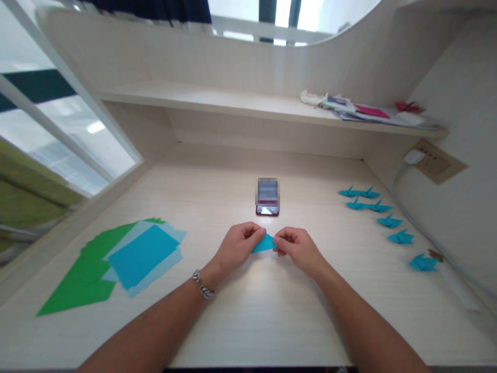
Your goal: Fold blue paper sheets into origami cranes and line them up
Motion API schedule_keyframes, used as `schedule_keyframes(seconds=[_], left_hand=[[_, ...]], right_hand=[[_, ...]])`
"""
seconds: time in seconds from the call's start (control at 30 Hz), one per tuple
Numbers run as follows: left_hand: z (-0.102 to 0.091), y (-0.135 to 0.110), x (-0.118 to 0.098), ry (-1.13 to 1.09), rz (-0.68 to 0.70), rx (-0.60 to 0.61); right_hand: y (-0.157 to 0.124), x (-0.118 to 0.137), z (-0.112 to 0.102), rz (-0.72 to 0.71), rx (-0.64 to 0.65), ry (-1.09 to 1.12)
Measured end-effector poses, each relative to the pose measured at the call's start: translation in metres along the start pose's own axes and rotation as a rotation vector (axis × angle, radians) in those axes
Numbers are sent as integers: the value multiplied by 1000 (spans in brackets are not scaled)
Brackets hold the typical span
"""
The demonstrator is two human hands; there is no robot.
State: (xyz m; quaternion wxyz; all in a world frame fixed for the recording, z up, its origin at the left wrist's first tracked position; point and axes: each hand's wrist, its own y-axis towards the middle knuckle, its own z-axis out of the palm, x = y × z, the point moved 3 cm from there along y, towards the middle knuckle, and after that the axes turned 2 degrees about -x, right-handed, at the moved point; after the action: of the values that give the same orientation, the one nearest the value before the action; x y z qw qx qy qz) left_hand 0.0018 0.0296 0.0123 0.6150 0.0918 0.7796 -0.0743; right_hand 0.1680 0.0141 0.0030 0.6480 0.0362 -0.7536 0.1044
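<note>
Folded paper (264,245): a small blue triangle between the two hands, low over the tabletop (248,326); whether it touches the surface I cannot tell.
Left hand (241,241): pinches the left end of the triangle between thumb and fingers, covering part of it.
Right hand (294,246): grasps the right tip between thumb and fingertips.
Bracelet (202,285): around the left wrist.
Phone (267,209): just beyond the paper, near both hands; its screen is blurred.
Blue sheets (143,256): loosely stacked, well apart from the left hand on its outer side, overlapping the green sheets (72,287).
Cranes (401,238): seven blue ones on the tabletop, well to the right of the right hand.
Cable (413,220): runs behind the cranes from a plug (414,156) in the wall socket (440,163).
Shelf (217,101): above the tabletop, papers (373,112) on its right part.
</note>
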Motion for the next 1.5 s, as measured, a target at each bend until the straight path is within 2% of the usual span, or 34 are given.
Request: schedule_keyframes(seconds=[0.23, 0.5, 0.7, 0.83, 1.03, 1.13, 1.37, 1.5], left_hand=[[7, -4, -1, 9, 43, 43], [8, -4, 2, 1, 44, 77], [2, 1, 4, -46, -10, -9], [-5, 3, 5, -76, -45, -30], [-22, 8, 6, -109, -12, -146], [-20, 8, 4, -107, -18, -110], [-1, -2, -1, 22, 40, 22], [-6, 1, 0, -9, 19, -37]], right_hand=[[0, -2, 4, -54, 9, -21], [2, -5, 5, -42, 3, -65], [0, -2, -1, -5, -16, -156], [0, -1, -7, 12, -1, -118], [1, -1, -23, 14, -53, -41], [1, 2, -22, -21, -74, -28], [0, 1, 1, -49, -21, -108], [1, -2, -4, -28, -30, -122]])
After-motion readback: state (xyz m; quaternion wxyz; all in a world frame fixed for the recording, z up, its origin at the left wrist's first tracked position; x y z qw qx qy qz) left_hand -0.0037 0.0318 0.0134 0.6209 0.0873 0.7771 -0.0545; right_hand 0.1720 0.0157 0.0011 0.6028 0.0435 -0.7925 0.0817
